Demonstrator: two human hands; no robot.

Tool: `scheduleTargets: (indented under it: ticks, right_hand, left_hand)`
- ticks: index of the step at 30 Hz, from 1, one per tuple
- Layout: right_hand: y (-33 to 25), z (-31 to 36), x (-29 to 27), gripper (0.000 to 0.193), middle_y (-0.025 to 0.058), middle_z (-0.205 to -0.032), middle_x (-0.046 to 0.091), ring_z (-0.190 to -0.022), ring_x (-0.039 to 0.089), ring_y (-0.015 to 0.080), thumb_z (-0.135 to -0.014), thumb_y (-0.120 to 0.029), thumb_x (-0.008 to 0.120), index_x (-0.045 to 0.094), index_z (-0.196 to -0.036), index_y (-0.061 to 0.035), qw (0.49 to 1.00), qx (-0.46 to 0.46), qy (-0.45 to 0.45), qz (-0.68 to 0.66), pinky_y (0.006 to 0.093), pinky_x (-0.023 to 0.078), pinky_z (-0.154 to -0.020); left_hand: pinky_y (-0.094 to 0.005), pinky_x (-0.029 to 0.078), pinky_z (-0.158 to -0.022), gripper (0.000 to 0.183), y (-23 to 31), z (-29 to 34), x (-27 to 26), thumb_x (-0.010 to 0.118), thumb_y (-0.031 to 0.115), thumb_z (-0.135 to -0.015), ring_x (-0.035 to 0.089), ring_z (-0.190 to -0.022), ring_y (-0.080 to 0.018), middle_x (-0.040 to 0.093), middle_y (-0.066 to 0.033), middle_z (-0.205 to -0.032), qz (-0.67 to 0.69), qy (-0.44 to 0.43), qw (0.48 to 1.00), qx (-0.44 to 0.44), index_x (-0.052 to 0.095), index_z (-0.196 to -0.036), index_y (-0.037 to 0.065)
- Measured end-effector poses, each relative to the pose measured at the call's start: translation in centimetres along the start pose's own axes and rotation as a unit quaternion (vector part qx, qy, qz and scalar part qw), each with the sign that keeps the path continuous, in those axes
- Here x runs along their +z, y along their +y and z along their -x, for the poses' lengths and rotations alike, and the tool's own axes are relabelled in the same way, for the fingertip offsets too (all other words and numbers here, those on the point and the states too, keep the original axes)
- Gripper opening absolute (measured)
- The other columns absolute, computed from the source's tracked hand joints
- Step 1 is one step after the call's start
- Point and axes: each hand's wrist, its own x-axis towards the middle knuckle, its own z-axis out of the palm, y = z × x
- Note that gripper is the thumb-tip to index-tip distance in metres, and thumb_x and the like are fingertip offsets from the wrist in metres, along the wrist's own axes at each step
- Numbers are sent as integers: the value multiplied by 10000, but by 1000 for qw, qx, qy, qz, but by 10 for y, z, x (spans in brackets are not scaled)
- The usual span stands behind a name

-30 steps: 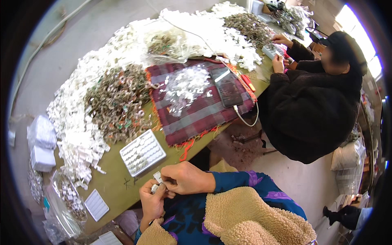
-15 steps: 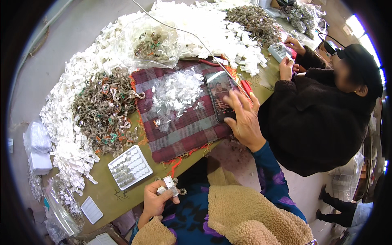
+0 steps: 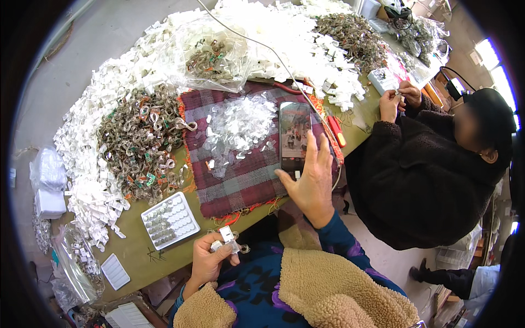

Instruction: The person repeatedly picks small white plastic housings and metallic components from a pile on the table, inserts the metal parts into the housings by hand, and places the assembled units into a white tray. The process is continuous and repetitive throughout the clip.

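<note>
Smartphone (image 3: 294,136) lying face up on the right part of a plaid cloth (image 3: 240,180), screen lit, its content too small to make out; right hand (image 3: 310,183) spread flat with fingers loose, thumb tip touching the phone's lower edge and fingers along its right side, gripping nothing; the phone's lower right corner is covered by that hand. Left hand (image 3: 210,259) low over the near table edge, closed around a small white clip with a wire ring (image 3: 228,240); the part inside the fist is hidden. Heap of clear plastic bits (image 3: 240,123) just left of the phone on the cloth; white tray of small metal pieces (image 3: 169,220) on the green table (image 3: 142,251) beside the cloth's near left corner; mixed pile of rings and loops (image 3: 139,142) left of the cloth, ringed by white clips (image 3: 90,191); clear bag of parts (image 3: 216,54) beyond the cloth; a thin white cable (image 3: 273,52) runs down to the phone's right side, next to a red-handled tool (image 3: 336,131). A second person in a black coat (image 3: 432,169) sits at the right, both hands (image 3: 399,98) on a small item too small to identify. The table's left end curves into the dark rim; bags (image 3: 71,268) crowd the near left corner; bare tabletop shows only as a narrow strip along the near edge.
</note>
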Motion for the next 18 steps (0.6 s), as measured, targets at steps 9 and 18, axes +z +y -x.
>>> scheduleTargets:
  ticks: [9, 18]
  right_hand:
    - [2, 10, -5, 1063, 321, -1471, 294, -1297, 409, 455, -690, -307, 871, 261, -1504, 1, 998, 9, 32, -51, 502, 375, -1008]
    - [-9, -17, 27, 1137, 340, -1523, 172, -1224, 429, 452, -640, -315, 860, 212, -1527, -26, 998, 43, 24, 41, 487, 388, -967]
  left_hand:
    - [-279, 551, -531, 226, -2, 6, -2, 723, 87, -883, 670, -604, -187, 709, -174, -868, -3, 19, 1000, 23, 646, -1028, -68]
    - [-278, 557, -552, 209, -4, 9, 16, 699, 89, -904, 674, -645, -177, 709, -153, -884, -2, -18, 999, 31, 644, -1051, -49]
